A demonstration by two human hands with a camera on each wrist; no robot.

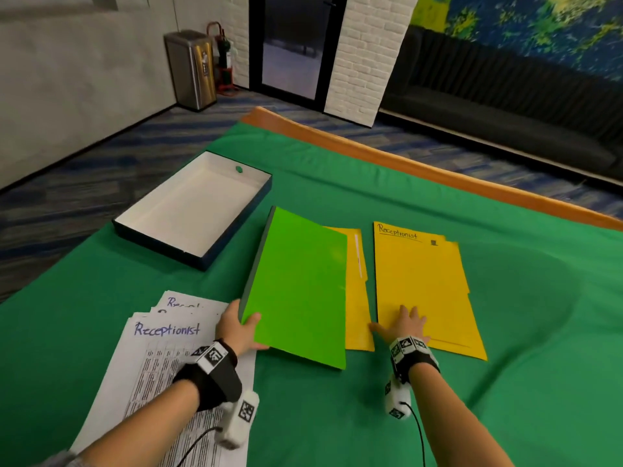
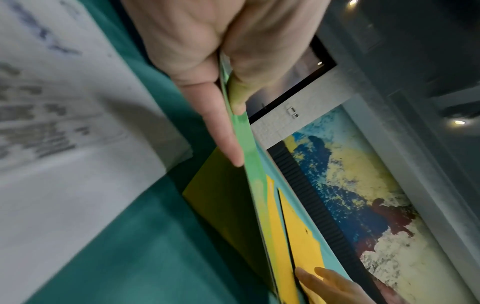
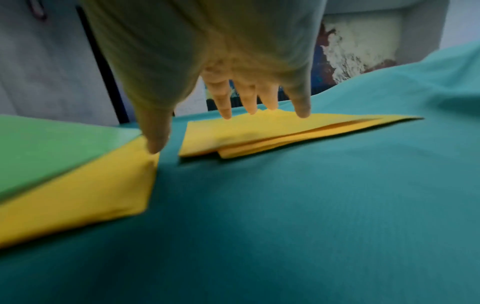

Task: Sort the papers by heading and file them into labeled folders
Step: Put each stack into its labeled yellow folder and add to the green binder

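Note:
My left hand (image 1: 242, 326) pinches the near left corner of a bright green folder (image 1: 300, 288), thumb on top, fingers beneath (image 2: 226, 131); the folder is tilted up over a yellow folder (image 1: 357, 308) that lies under it. To the right a second yellow folder (image 1: 424, 291), headed "Receptionist", lies flat. My right hand (image 1: 403, 326) rests on its near edge with straight spread fingers (image 3: 262, 102), the thumb reaching to the left yellow folder's corner (image 3: 103, 193). White papers (image 1: 161, 358) headed "Receptionist" are stacked at the near left, under my left forearm.
An open shallow box (image 1: 194, 210), white inside with dark walls, sits at the far left of the green tablecloth (image 1: 505, 332). The table's wooden edge (image 1: 421, 166) runs along the far side. A dark sofa, a bin and a door stand beyond.

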